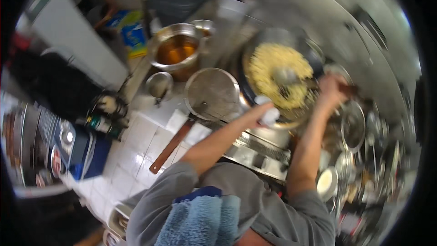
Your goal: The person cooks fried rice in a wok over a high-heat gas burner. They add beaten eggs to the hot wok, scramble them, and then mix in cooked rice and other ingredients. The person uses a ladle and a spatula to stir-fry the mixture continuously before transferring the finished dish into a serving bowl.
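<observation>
A large dark wok (251, 85) stands on the stove in front of me, with a yellow mass of food (264, 63), perhaps egg or fried rice, spread inside it. My right hand (331, 90) grips the brown handle of a metal ladle (286, 76), whose bowl rests in or just over the food. At the wok's near rim, my left hand (255, 115) is closed on a folded white cloth (270, 117) pressed against the rim. Motion blurs the right hand and the ladle.
Left of the wok lies a round strainer (212, 92) with a wooden handle (170, 148) jutting over the floor. Beyond it stand a metal pot of amber liquid (177, 53) and a small metal pot (159, 85). Bowls (326, 181) and utensils crowd the right. A person's arm (104, 18) shows far left.
</observation>
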The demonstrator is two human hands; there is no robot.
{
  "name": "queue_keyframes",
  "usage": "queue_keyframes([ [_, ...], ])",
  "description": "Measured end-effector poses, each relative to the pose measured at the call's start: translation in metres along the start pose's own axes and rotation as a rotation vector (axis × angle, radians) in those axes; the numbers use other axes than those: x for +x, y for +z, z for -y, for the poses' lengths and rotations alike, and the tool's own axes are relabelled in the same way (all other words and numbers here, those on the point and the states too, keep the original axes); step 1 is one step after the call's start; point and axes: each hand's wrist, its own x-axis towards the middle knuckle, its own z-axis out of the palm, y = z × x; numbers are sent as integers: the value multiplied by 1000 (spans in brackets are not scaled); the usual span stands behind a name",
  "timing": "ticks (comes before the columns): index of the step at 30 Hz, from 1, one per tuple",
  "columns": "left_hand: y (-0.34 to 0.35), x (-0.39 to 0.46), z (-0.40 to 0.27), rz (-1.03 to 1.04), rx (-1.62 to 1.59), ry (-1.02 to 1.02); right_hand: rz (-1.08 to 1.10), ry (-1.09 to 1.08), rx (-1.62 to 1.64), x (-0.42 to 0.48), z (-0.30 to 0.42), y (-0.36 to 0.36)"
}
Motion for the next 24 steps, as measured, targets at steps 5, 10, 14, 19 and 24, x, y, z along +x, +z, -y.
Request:
queue_keyframes([
  [5, -10, 7, -6, 9, 91, -56, 136, -179, -271, -17, 68, 87],
  [10, 3, -1, -4, -1, 68, -89, 128, -262, -358, 26, 6, 24],
  [14, 1, 1, -8, -25, 49, -50, 130, -381, -264, 46, 75, 100],
  [19, -2, 4, -4, 15, -127, -113, -78, -65, -325, 67, 14, 88],
  [24, -3, 31, 0, -42, -170, 38, 24, -385, -681, -3, 47, 95],
])
